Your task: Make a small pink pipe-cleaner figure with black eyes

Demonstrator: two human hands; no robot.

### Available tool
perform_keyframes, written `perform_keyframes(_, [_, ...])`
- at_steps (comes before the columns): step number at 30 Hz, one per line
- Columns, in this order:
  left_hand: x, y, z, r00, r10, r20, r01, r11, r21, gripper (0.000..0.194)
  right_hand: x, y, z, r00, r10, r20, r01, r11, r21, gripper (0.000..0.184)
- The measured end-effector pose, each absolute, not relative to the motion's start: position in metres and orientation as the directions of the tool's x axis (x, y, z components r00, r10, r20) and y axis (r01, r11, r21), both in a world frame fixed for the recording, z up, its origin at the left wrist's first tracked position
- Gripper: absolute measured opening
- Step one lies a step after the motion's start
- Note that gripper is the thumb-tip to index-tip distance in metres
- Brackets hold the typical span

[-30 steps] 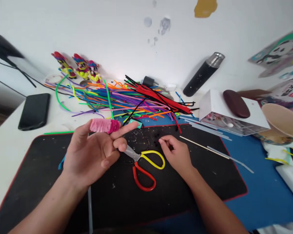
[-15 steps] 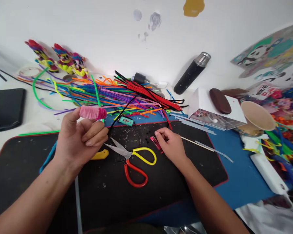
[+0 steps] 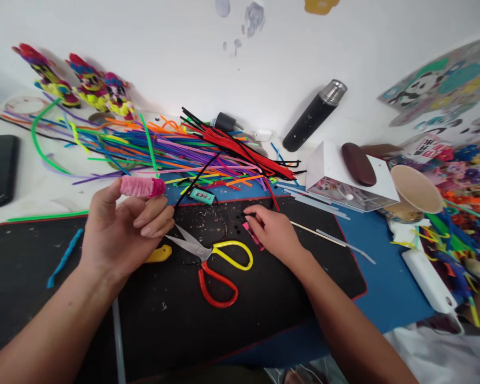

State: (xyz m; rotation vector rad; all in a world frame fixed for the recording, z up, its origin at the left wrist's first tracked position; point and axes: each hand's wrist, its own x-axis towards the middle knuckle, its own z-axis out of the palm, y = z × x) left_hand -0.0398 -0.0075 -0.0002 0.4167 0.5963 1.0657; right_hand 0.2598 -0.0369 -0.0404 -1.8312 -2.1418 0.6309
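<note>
One pink roll (image 3: 139, 187), centre-left, is pinched by the left hand (image 3: 118, 230); loosening could drop it. Mid-frame, I cannot tell if the right hand (image 3: 275, 230) pinches anything.

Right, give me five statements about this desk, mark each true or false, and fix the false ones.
1. The left hand holds a pink fuzzy roll. True.
2. The scissors lie with their blades shut. False: the blades are parted.
3. A dark red case sits on top of the white box. True.
4. The three figurines stand at the picture's right. False: they stand at upper left.
5. A small pink object is close to the right hand. True.
</note>
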Motion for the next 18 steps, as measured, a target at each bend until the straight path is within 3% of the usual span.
perform_keyframes(7, [-0.036, -0.006, 0.005, 0.284, 0.901, -0.327, -0.632, 0.433, 0.643, 0.071, 0.258, -0.028, -0.039, -0.292, 0.955, -0.051, 0.857, 0.237, -0.458, 0.026])
perform_keyframes(18, [-0.035, -0.007, 0.001, 0.323, 0.89, -0.321, -0.611, 0.456, 0.647, 0.056, 0.261, -0.027, -0.037, -0.297, 0.952, -0.075, 0.886, 0.245, -0.394, 0.022])
